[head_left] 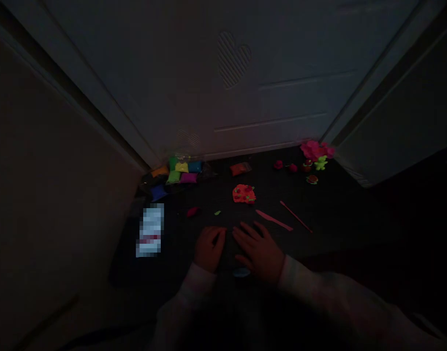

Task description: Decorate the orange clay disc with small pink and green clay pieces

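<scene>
In dim light, my left hand (209, 247) rests at the near part of the dark table (340, 214). Its thumb and index fingertip come together; whatever lies between them, if anything, I cannot make out. My right hand (259, 251) lies palm down beside it, fingers spread and holding nothing. A small bluish oval piece (241, 272) is just below the right hand's thumb. Beyond the hands sits an orange clay disc (241, 194) dotted with red and green bits. A pink plastic clay knife (274, 220) and a thin pink stick (295, 216) lie past my right fingers.
Several coloured clay packets (182, 168) lie at the back left, with an orange packet (240, 168) at the back middle. Small clay figures (306, 165) and a pink crumpled piece (316, 150) stand back right. A lit, blurred-out screen (150, 230) is left. A white door (172, 73) rises behind.
</scene>
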A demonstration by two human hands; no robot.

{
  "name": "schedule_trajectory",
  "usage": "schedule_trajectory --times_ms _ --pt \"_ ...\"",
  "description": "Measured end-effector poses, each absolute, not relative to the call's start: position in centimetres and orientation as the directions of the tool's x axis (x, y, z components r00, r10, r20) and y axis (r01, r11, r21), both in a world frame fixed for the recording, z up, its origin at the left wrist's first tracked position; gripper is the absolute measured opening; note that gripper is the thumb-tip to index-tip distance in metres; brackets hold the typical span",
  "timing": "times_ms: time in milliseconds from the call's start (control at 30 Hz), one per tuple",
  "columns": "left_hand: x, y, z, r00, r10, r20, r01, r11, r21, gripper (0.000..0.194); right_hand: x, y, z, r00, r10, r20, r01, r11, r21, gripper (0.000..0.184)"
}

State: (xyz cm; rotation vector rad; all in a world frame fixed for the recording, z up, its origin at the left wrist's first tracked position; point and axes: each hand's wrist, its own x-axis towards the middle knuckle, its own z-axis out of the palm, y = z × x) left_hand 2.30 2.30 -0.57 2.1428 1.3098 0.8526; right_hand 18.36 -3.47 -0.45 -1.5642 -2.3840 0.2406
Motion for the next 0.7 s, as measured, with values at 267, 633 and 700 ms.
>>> schedule_trajectory --times_ms 267,633,700 --pt "2.25 2.35 -0.58 0.341 0.900 0.270 0.600 -0.430 0.675 0.019 18.08 -3.35 -0.55 -0.413 0.899 0.144 0.838 0.438 -0.326 0.048" --pt "2.29 2.26 -0.25 0.344 0.900 0.269 0.612 -0.432 0.662 0.019 18.15 -3.53 -0.29 -0.357 0.928 0.103 0.874 0.371 -0.315 0.050" --pt "2.27 2.23 -0.24 0.346 0.899 0.268 0.613 -0.433 0.661 0.020 18.11 -3.52 -0.20 -0.413 0.906 0.089 0.847 0.418 -0.330 0.053"
